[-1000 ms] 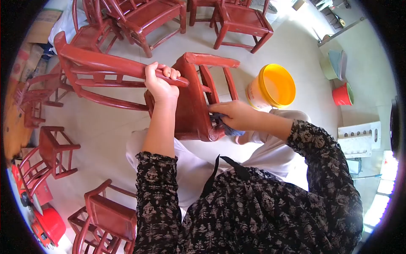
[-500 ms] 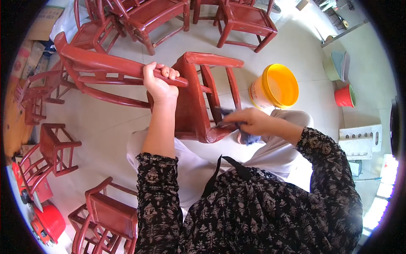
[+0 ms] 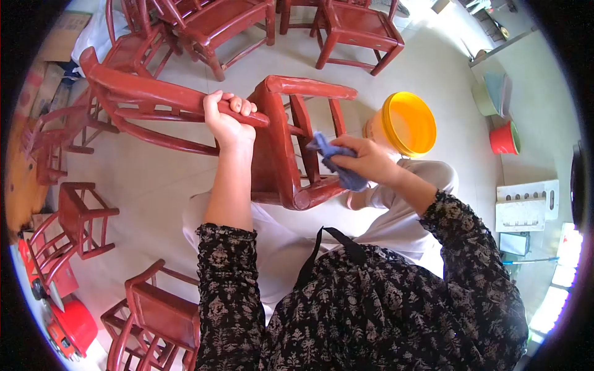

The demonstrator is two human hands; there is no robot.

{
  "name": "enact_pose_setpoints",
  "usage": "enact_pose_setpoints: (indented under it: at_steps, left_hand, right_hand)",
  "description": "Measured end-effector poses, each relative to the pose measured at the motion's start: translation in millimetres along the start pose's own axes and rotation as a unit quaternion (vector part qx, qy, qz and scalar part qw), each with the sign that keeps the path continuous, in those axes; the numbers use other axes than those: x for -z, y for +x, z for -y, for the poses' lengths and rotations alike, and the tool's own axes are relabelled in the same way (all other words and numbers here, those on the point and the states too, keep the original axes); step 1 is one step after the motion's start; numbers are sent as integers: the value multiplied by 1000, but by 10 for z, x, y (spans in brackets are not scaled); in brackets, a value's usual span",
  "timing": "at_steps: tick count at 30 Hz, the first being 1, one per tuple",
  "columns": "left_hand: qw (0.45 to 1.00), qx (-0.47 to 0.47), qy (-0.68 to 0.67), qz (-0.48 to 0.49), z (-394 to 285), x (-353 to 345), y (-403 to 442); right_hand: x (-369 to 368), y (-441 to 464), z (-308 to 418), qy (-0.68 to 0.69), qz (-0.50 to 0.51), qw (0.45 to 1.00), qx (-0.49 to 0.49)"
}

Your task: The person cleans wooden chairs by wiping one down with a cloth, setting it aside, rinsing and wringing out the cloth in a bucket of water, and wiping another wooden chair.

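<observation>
A red wooden chair (image 3: 276, 136) lies tilted in front of me, its legs pointing to the right and its backrest to the left. My left hand (image 3: 230, 120) is wrapped round the end of a post of the backrest. A crumpled blue-grey cloth (image 3: 346, 176) is gripped in my right hand (image 3: 366, 159), close beside the chair's legs and rungs. Part of the cloth sticks out past my fingers toward the chair. The seat's underside faces the legs on the right.
Beyond my right hand stands a yellow bucket (image 3: 409, 125). More red chairs stand at the top (image 3: 359, 29), at the left (image 3: 79, 216) and at the lower left (image 3: 162, 312). A red basin (image 3: 504, 140) and a white rack (image 3: 527, 206) are at the right.
My right hand with the cloth moved down along the chair's leg, then came up and away from the lower corner. My left hand stays on the post, shifted slightly left.
</observation>
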State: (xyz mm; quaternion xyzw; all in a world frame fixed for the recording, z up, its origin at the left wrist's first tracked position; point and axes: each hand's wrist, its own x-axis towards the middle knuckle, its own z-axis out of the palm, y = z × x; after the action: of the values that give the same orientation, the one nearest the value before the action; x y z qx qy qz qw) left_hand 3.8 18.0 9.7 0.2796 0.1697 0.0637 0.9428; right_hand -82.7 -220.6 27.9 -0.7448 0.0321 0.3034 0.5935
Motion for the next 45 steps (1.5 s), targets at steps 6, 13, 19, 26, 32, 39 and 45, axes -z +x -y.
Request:
enact_pose_setpoints:
  at_steps: [6,13,19,26,32,39,45]
  left_hand:
    - [1000,7,0,2,2,-24,-13]
    - [1000,-4,-5,-4,19,-37,-47]
    - [1000,-3,-13,1,37,-24,-58]
    - [1000,-3,-9,-12,10,-2,-42]
    - [1000,3,-5,-5,-21,9,-49]
    - [1000,-3,-8,-3,-5,17,-52]
    - [1000,1,8,12,-3,-36,-90]
  right_hand:
    - [-529,111,142,-584,-2,774,246]
    - [-401,-33,200,-580,161,796,57]
    - [-80,51,334,-516,103,842,116]
    - [-444,142,11,-582,53,772,251]
    - [-413,-52,240,-601,205,769,69]
    - [255,30,71,-409,9,892,191]
    - [-39,753,410,-401,-139,812,402]
